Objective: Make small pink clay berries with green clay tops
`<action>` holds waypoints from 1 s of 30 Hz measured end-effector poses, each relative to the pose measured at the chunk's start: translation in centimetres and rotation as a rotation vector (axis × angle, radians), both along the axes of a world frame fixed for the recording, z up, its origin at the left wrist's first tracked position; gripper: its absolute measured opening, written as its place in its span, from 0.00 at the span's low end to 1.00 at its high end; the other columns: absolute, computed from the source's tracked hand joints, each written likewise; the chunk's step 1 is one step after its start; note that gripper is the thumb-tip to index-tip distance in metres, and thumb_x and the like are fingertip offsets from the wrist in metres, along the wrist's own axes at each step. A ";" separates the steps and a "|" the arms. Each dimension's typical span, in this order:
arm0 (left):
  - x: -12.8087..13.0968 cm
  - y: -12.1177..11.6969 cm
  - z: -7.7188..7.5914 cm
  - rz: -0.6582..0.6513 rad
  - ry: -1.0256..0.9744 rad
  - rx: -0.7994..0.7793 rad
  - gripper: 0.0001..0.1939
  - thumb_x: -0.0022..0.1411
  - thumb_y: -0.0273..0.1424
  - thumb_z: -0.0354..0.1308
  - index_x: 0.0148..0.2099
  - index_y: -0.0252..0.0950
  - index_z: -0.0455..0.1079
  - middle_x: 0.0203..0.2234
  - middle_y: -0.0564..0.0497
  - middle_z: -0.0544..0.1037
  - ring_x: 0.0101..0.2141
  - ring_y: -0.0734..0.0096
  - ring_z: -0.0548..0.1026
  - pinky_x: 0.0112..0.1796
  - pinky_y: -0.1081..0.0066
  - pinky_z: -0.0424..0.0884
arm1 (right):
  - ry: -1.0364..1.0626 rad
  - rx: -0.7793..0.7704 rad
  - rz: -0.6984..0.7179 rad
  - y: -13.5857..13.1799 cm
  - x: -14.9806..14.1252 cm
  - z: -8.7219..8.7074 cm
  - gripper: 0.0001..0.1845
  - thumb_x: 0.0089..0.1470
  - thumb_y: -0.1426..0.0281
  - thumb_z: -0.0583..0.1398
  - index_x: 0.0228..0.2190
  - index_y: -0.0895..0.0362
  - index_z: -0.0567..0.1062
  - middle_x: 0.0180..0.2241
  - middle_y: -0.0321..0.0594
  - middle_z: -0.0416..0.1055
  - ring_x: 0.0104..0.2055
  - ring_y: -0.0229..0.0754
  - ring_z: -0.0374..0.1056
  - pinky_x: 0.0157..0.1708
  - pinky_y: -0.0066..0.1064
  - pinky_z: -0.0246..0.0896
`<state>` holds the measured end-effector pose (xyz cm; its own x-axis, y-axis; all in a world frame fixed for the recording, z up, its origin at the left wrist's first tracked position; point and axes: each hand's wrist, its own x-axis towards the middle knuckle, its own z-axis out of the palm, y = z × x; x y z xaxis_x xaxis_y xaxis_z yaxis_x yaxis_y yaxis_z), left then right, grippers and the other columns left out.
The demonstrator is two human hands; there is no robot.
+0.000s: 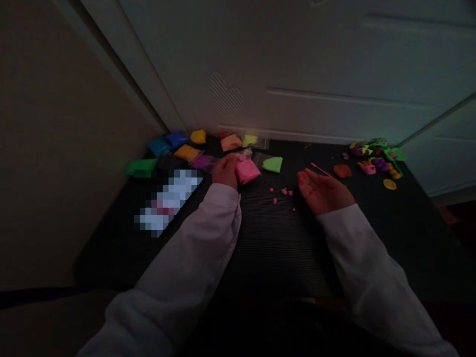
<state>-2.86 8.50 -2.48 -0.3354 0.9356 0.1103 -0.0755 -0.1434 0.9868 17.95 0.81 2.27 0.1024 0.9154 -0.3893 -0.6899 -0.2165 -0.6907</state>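
Note:
My left hand (pixel 225 171) has its fingers closed on the top of a packet of pink modelling clay (pixel 247 170), near the back of the dark table. My right hand (pixel 323 191) is half turned up with its fingers stretched out and together; the palm looks bare. Between the hands lie several small pink clay pieces (pixel 284 191). A thin pink modelling tool (pixel 319 168) rests just behind my right hand, beside a flat reddish clay disc (pixel 342 171). Right behind the pink packet is a bag of light green clay (pixel 272 164).
More clay packets, such as blue (pixel 176 139), green (pixel 141 167) and orange (pixel 187 152), line the back left. A phone-like bright screen (pixel 169 203), pixelated, lies at left. Colourful clay figures (pixel 380 161) and a yellow disc (pixel 389 184) sit at right. A white panel (pixel 320 64) rises behind the table.

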 end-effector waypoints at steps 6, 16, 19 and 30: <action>0.1 -0.1 0.8 0.053 -0.115 -0.182 0.13 0.49 0.35 0.51 0.36 0.33 0.65 0.22 0.54 0.68 0.18 0.81 0.66 0.18 0.77 0.63 | -0.037 0.081 0.020 -0.3 -0.7 -0.1 0.14 0.40 0.84 0.53 0.31 0.62 0.69 0.36 0.45 0.69 0.40 0.35 0.67 0.41 0.21 0.65; 0.9 -3.0 2.1 -0.015 0.955 0.396 0.20 0.48 0.31 0.53 0.46 0.34 0.64 0.40 0.46 0.69 0.44 0.65 0.64 0.45 0.63 0.59 | -0.074 0.025 -0.045 -0.3 -0.7 0.3 0.09 0.44 0.80 0.56 0.29 0.57 0.70 0.29 0.34 0.71 0.33 0.29 0.69 0.31 0.13 0.67; 1.3 -4.0 2.4 -0.168 1.170 0.392 0.16 0.46 0.30 0.52 0.40 0.37 0.68 0.39 0.48 0.69 0.44 0.62 0.62 0.45 0.61 0.58 | -0.048 0.013 -0.013 -0.4 -0.7 0.6 0.04 0.46 0.74 0.58 0.29 0.56 0.70 0.23 0.30 0.69 0.23 0.25 0.66 0.20 0.12 0.65; 1.1 -3.2 1.4 -0.235 1.283 0.313 0.14 0.45 0.23 0.48 0.36 0.36 0.69 0.36 0.48 0.71 0.41 0.63 0.63 0.42 0.62 0.60 | -0.116 0.171 0.069 -0.4 -0.7 0.4 0.09 0.38 0.68 0.63 0.25 0.56 0.68 0.20 0.26 0.65 0.18 0.22 0.58 0.16 0.13 0.57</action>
<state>-1.81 5.34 -1.03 0.3295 0.8343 0.4420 0.8187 -0.4857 0.3064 17.24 0.42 2.64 0.0728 0.9734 -0.2171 -0.5913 -0.1332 -0.7954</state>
